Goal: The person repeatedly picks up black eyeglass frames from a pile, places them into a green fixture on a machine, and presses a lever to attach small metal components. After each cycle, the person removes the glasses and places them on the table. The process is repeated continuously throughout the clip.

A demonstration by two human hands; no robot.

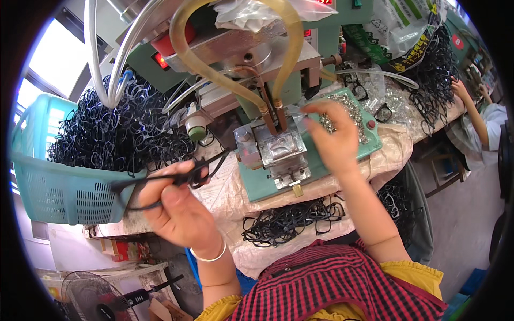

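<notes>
My left hand (179,206) is closed around a black eyeglass frame (199,172), held to the left of the machine's metal fixture block (281,147). Part of the frame's outline is blurred. Just right of the block, my right hand (337,134) is raised with thumb and forefinger curled toward each other near the copper-coloured electrodes (279,119). Whatever lies between those fingertips is too small to make out. Beyond that hand, a green tray (369,144) holds many small metal pieces (350,109).
A turquoise basket (69,187) heaped with black frames (118,128) stands at the left. More frames (292,222) lie on the cloth-covered bench edge before me. Yellowish hoses (292,32) loop above the fixture. Another person's hand (459,90) touches a frame pile at far right.
</notes>
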